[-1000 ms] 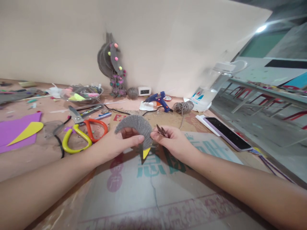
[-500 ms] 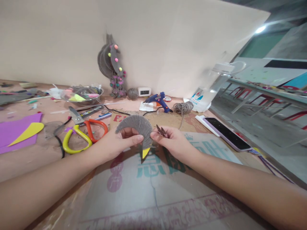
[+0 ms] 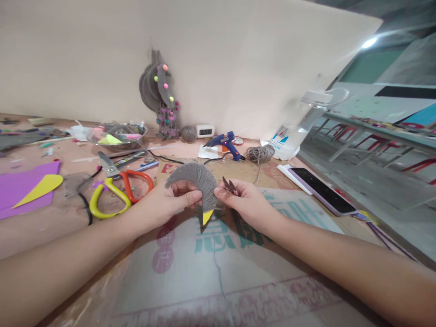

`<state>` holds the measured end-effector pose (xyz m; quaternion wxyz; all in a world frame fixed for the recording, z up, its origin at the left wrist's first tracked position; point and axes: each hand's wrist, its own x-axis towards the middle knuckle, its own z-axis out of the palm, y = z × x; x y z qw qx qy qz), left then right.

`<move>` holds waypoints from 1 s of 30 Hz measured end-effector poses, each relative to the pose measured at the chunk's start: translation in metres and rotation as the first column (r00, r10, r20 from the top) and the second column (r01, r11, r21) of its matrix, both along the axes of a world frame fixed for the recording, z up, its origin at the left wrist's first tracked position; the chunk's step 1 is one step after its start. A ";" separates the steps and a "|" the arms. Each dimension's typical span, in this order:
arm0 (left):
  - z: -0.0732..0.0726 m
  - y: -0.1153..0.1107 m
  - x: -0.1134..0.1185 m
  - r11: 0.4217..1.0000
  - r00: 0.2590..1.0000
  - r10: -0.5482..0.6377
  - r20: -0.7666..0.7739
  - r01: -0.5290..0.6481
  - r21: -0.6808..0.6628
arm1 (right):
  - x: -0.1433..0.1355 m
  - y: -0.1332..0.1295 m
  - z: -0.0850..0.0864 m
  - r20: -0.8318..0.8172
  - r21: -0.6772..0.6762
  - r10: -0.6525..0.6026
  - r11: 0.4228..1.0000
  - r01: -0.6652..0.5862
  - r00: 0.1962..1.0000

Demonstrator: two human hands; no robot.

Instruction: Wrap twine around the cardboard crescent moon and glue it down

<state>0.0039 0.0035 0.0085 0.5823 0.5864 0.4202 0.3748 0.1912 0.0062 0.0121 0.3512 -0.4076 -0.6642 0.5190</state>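
**Handling a grey yarn-wrapped crescent (image 3: 200, 175) with a bare yellow tip (image 3: 207, 217)**

Head view, sole view. Item held up above the worktop (image 3: 114, 268), over a translucent sheet (image 3: 177, 293) printed in teal and purple.

Left hand (image 3: 165, 202): grasping the crescent, fingers curled in its hollow, thumb by the inner edge. Right hand (image 3: 247, 200): closed around small dark pointed metal snips (image 3: 233, 188), blades upward, thumb and finger meeting the crescent's right edge; whether a strand is pinched there is too small to tell.

Handling, as judged: light; a flat, fairly stiff core under a soft, ribbed yarn surface. Good grip, little slip. Weak points: wraps near the yellow tip, liable to slide off the taper, and the thin upper-left horn, liable to bend. Best hold: the broad middle of the curve, pinched front and back, pressing across the wraps rather than along them. Snip points to be angled away from the yarn.

Adjacent: loose grey yarn bundle (image 3: 260, 153) and blue glue gun (image 3: 225, 141), both beyond the hands.
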 end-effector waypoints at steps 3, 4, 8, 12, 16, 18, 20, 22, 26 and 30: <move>0.002 0.000 0.001 1.000 1.000 -0.009 0.004 0.009 0.009 | 0.000 0.000 0.000 -0.005 0.004 -0.001 1.000 0.001 1.000; 0.003 0.000 0.001 1.000 1.000 -0.016 -0.004 0.016 0.016 | 0.000 0.000 0.000 -0.006 0.005 -0.005 1.000 0.005 1.000; 0.000 0.001 -0.001 1.000 1.000 -0.008 0.009 0.008 0.002 | 0.001 0.000 -0.001 -0.030 0.019 -0.058 0.998 0.058 0.998; -0.007 0.002 -0.003 0.995 0.988 -0.099 0.117 0.095 0.038 | 0.001 -0.001 -0.001 -0.062 0.027 -0.091 0.995 0.092 0.994; -0.011 0.003 -0.004 0.994 0.976 -0.113 0.188 0.111 0.021 | 0.000 -0.003 0.001 -0.036 0.025 -0.094 0.995 0.095 0.995; -0.012 0.004 -0.004 0.994 0.972 -0.112 0.207 0.111 0.013 | 0.000 -0.003 0.002 -0.024 0.032 -0.098 0.995 0.099 0.995; -0.014 0.005 -0.004 0.994 0.970 -0.112 0.214 0.112 0.013 | 0.000 -0.004 0.003 -0.016 0.044 -0.102 0.994 0.103 0.995; -0.016 0.007 -0.002 0.996 0.977 -0.089 0.194 0.086 0.023 | 0.000 -0.004 0.004 -0.008 0.056 -0.106 0.993 0.106 0.994; -0.021 0.009 0.001 0.997 0.985 -0.067 0.160 0.058 0.057 | -0.001 -0.003 0.004 -0.009 0.055 -0.100 0.993 0.101 0.995; -0.016 0.007 0.001 0.998 0.971 -0.063 0.232 0.060 0.022 | 0.001 -0.002 0.000 -0.014 0.052 -0.083 0.995 0.084 0.996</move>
